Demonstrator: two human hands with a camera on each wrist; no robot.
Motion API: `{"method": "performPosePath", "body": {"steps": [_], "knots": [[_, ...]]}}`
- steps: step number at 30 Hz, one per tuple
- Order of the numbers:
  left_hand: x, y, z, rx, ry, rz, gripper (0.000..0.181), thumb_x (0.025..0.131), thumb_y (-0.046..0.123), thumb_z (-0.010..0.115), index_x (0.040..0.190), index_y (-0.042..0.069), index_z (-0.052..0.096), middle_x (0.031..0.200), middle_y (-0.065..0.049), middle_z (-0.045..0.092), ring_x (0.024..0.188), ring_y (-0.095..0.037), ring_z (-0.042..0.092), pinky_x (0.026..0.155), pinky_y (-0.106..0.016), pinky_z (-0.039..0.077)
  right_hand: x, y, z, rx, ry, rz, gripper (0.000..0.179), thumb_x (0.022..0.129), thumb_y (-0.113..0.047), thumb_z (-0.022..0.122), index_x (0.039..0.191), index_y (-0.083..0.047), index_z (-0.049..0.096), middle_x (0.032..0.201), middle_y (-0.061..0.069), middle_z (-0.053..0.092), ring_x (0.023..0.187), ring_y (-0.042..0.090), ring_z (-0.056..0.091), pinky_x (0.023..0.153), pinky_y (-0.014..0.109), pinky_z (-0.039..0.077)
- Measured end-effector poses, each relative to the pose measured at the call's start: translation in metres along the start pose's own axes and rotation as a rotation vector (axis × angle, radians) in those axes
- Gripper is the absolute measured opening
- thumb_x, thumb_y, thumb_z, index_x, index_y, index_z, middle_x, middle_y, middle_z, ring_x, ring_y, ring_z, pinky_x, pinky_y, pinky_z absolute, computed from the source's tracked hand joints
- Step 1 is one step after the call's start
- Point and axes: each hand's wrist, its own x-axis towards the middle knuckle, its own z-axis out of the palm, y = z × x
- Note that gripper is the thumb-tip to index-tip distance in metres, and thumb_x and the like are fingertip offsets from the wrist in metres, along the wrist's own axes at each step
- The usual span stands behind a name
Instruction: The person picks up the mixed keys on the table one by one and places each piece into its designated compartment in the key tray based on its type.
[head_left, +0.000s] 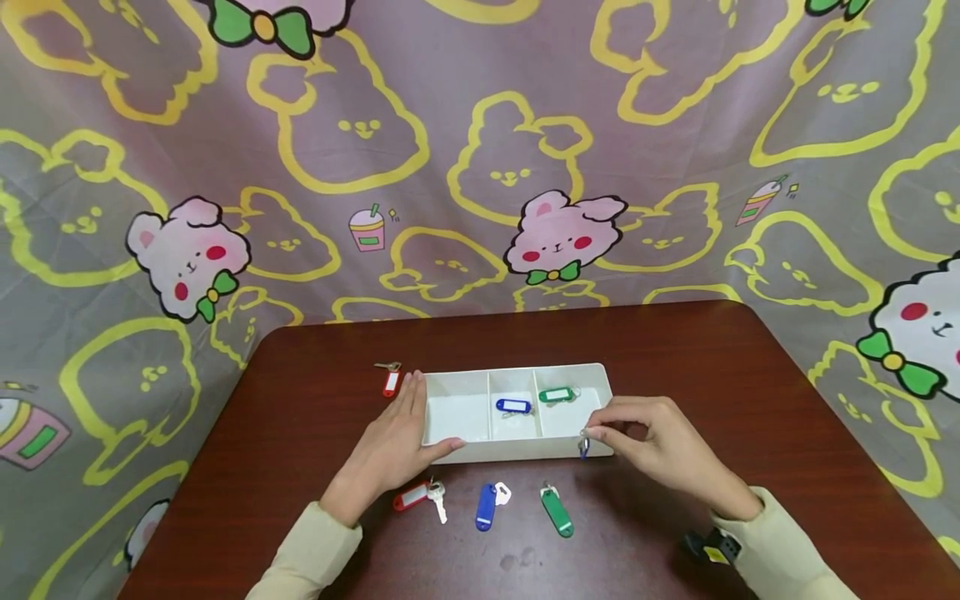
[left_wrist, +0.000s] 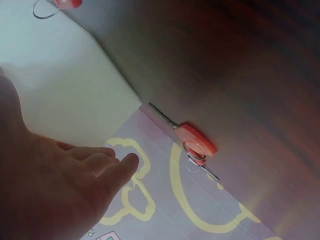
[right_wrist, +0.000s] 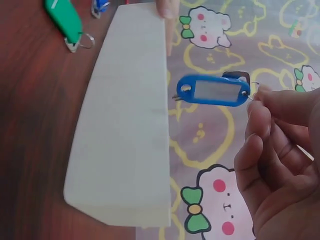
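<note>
Looks softly lit in the head view, with diffuse shadow beneath the bare right hand [head_left: 672, 446] on the reddish-brown wood-grained table [head_left: 315, 417]; stretches toward the edges; appears dim, hazy from the left wrist.

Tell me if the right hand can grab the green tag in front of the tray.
Probably not yet: the right hand holds a blue tag, though nothing visibly blocks the green tag.
</note>
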Motion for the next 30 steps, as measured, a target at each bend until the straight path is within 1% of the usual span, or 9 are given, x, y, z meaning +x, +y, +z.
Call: {"method": "performPosePath", "body": {"steps": [4, 7, 10, 14, 17, 20, 23, 26, 30], "knots": [[-0.001, 0.000, 0.001, -0.001, -0.001, 0.000, 0.124, 0.091, 0.088, 0.042, 0.164, -0.009, 0.016, 0.173, -0.028, 0.018, 0.164, -0.040, 0.017, 0.127, -0.048, 0.035, 0.006, -0.003, 0.002, 0.015, 0.001, 0.013, 0.014, 0.092, -0.016, 0.082, 0.094, -0.029, 0.079, 0.083, -0.009, 0.075, 0.070, 0.000, 0.055, 0.054, 0.020, 0.046], [-0.001, -0.001, 0.002, -0.002, 0.005, 0.000, 0.123, 0.091, 0.087, 0.045, 0.163, -0.009, 0.017, 0.173, -0.028, 0.018, 0.164, -0.040, 0.018, 0.127, -0.049, 0.035, 0.012, -0.006, 0.003, 0.037, 0.002, 0.030, 0.011, 0.093, -0.018, 0.081, 0.094, -0.028, 0.079, 0.081, -0.009, 0.073, 0.069, 0.001, 0.053, 0.054, 0.020, 0.043], [0.000, -0.002, 0.003, -0.006, 0.009, 0.000, 0.123, 0.091, 0.087, 0.045, 0.164, -0.009, 0.017, 0.173, -0.027, 0.018, 0.164, -0.040, 0.018, 0.126, -0.049, 0.036, 0.018, -0.008, 0.006, 0.070, -0.008, 0.047, 0.009, 0.094, -0.020, 0.080, 0.094, -0.028, 0.079, 0.079, -0.009, 0.070, 0.068, 0.002, 0.053, 0.053, 0.021, 0.043], [0.001, -0.002, 0.002, -0.009, -0.003, -0.005, 0.124, 0.090, 0.088, 0.044, 0.165, -0.007, 0.014, 0.174, -0.025, 0.016, 0.164, -0.039, 0.017, 0.126, -0.048, 0.036, 0.026, -0.009, 0.009, 0.095, -0.018, 0.068, 0.008, 0.095, -0.021, 0.079, 0.094, -0.029, 0.080, 0.079, -0.012, 0.066, 0.065, 0.005, 0.052, 0.052, 0.021, 0.042], [0.001, -0.001, 0.001, -0.007, -0.011, -0.008, 0.124, 0.090, 0.088, 0.043, 0.165, -0.006, 0.013, 0.175, -0.025, 0.015, 0.164, -0.039, 0.016, 0.126, -0.048, 0.036, 0.032, -0.011, 0.010, 0.109, -0.028, 0.088, 0.007, 0.094, -0.020, 0.080, 0.096, -0.027, 0.081, 0.080, -0.008, 0.067, 0.065, 0.006, 0.051, 0.051, 0.022, 0.041], [0.002, -0.001, 0.001, -0.002, -0.004, -0.004, 0.123, 0.091, 0.088, 0.044, 0.164, -0.006, 0.015, 0.174, -0.026, 0.017, 0.164, -0.040, 0.018, 0.125, -0.049, 0.037, 0.038, -0.014, 0.010, 0.117, -0.038, 0.103, 0.006, 0.094, -0.020, 0.080, 0.099, -0.024, 0.082, 0.082, -0.002, 0.070, 0.066, 0.009, 0.052, 0.052, 0.022, 0.041], [0.002, -0.001, 0.001, 0.006, 0.005, 0.000, 0.122, 0.091, 0.087, 0.045, 0.164, -0.007, 0.016, 0.174, -0.027, 0.019, 0.163, -0.040, 0.019, 0.125, -0.049, 0.037, 0.043, -0.016, 0.010, 0.113, -0.040, 0.098, 0.008, 0.094, -0.019, 0.080, 0.101, -0.023, 0.082, 0.084, -0.003, 0.072, 0.069, 0.011, 0.055, 0.055, 0.022, 0.043], [0.002, 0.000, 0.001, 0.008, 0.009, 0.002, 0.123, 0.091, 0.087, 0.045, 0.164, -0.007, 0.016, 0.174, -0.026, 0.019, 0.163, -0.039, 0.019, 0.125, -0.048, 0.037, 0.047, -0.017, 0.010, 0.107, -0.037, 0.085, 0.009, 0.093, -0.018, 0.081, 0.101, -0.022, 0.082, 0.086, -0.007, 0.073, 0.071, 0.012, 0.058, 0.057, 0.022, 0.046], [0.000, 0.000, 0.000, 0.002, 0.006, -0.001, 0.123, 0.090, 0.088, 0.044, 0.164, -0.007, 0.017, 0.174, -0.026, 0.018, 0.164, -0.039, 0.018, 0.125, -0.049, 0.038, 0.051, -0.018, 0.010, 0.124, -0.041, 0.062, 0.008, 0.094, -0.019, 0.080, 0.102, -0.020, 0.082, 0.085, -0.005, 0.072, 0.073, 0.012, 0.060, 0.059, 0.022, 0.049]]}}
